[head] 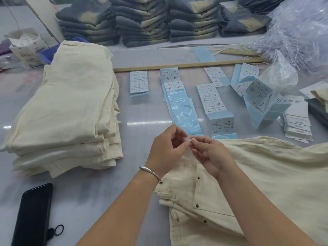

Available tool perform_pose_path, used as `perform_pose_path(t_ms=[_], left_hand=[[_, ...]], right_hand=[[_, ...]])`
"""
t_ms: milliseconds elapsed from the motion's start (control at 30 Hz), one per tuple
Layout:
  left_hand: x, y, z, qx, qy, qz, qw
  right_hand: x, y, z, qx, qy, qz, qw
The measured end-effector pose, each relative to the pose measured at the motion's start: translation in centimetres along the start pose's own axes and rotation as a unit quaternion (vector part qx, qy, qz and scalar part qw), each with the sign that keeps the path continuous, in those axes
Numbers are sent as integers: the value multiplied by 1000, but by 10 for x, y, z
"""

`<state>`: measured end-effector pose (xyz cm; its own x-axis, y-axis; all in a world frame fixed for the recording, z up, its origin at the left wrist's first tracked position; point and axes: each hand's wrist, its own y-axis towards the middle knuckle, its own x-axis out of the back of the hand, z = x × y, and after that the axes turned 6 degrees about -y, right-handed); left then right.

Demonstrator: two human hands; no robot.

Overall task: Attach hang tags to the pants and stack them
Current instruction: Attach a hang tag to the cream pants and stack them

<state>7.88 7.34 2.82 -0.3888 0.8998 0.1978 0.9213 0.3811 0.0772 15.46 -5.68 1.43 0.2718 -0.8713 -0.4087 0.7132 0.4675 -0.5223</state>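
Thin clear plastic tag fastener [188,140]: short strand, long axis running left-right, spanning the small gap between your two sets of fingertips, above the waistband of the cream denim pants [266,174]. Pants lie flat under your right forearm, waistband toward your left, legs trailing off to your right.

Your left hand [166,153] pinches the strand's left end between thumb and forefinger, other fingers loosely curled. Your right hand [212,155] pinches the right end likewise. Both wrists raised, forearms converging, silver bangle [150,172] on the left wrist.

Beyond your fingertips: blue-backed sticker label strips [181,103]. Left of your left hand: folded stack of cream pants [67,112]. Near your left elbow: black phone [32,215].
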Motion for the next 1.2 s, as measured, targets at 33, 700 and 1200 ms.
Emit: perform_pose_path(t_ms=[33, 700, 1200], left_hand=[[0, 0, 0, -3, 7, 3, 1000], [2, 6, 0, 39, -76, 45, 995], [4, 11, 6, 121, -152, 76, 978]], right_hand=[[0, 0, 0, -11, 16, 0, 1000], [2, -2, 6, -55, 17, 90, 994], [11, 0, 9, 54, -134, 129, 981]])
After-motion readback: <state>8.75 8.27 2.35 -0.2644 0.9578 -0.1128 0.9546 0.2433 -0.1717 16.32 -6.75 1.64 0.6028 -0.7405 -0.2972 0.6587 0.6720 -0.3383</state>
